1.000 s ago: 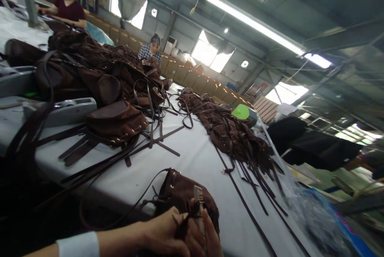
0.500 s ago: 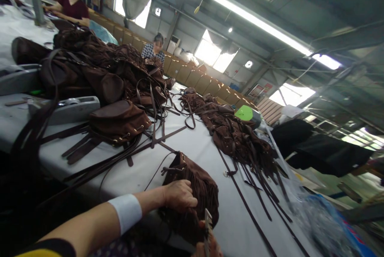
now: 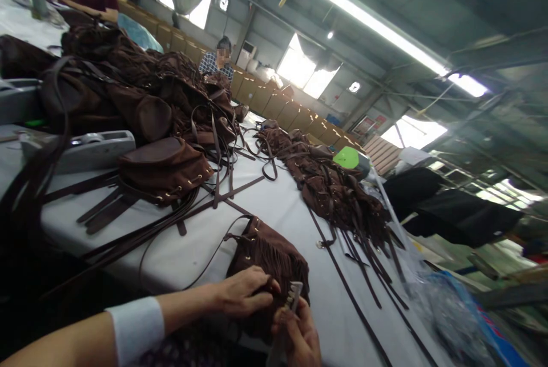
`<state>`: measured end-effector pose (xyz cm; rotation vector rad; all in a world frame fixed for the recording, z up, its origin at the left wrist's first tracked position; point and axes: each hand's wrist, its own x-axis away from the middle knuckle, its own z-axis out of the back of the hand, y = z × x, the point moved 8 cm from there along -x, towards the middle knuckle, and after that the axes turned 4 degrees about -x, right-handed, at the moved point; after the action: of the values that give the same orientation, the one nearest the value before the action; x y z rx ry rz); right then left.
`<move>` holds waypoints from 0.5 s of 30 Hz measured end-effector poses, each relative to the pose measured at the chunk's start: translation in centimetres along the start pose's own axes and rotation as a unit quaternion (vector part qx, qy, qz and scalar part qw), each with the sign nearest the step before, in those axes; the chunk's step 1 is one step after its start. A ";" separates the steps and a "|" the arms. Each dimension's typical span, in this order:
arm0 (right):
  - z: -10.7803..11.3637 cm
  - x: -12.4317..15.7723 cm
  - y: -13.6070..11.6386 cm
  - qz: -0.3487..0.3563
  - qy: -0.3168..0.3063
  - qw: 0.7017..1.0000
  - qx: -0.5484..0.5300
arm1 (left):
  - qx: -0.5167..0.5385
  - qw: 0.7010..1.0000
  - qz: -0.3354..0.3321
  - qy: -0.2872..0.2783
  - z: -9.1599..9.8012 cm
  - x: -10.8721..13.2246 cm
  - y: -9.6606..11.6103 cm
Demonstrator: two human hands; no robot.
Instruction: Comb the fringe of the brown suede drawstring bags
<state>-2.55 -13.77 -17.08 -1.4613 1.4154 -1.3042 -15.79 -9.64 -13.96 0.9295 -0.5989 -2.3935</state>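
Observation:
A dark brown fringed drawstring bag (image 3: 274,247) lies on the white tabletop at the near edge, gold eyelets along its upper part. Over its lower left side is my left hand (image 3: 246,293), fingers curled and pinching a dark bit of the bag's fringe. My right hand (image 3: 299,333) is closed around a flat, pale metal tool with a notched end (image 3: 293,294), held upright against the front of the bag. The tool's exact kind cannot be made out. A thin cord runs from the bag's top toward the left.
More brown bags (image 3: 166,167) are heaped at the left beside a grey tape dispenser (image 3: 85,150). A row of fringed bags (image 3: 334,190) with long straps lies to the right. Clear plastic (image 3: 449,304) sits at the right edge. Two people work farther back.
My left hand has moved slightly left and down, its fist loosening into a pinch. My right hand has risen with the metal tool and shows more fully. The view has shifted slightly.

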 end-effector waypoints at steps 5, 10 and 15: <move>-2.4 -0.7 1.4 -0.041 -0.050 0.998 0.027 | -0.044 0.998 0.026 -0.021 -2.0 0.6 -1.8; -2.7 0.6 2.0 -0.036 -0.055 0.995 0.075 | -0.096 0.993 -0.040 -0.047 -3.5 -0.6 -2.8; -0.5 1.7 2.6 -0.008 -0.011 0.997 0.082 | -0.105 0.986 -0.113 -0.068 -4.2 -1.1 -2.2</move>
<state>-3.91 -15.78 -19.14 -1.3750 1.2549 -1.3759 -12.76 -8.22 -17.42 0.7838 -0.2941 -2.6757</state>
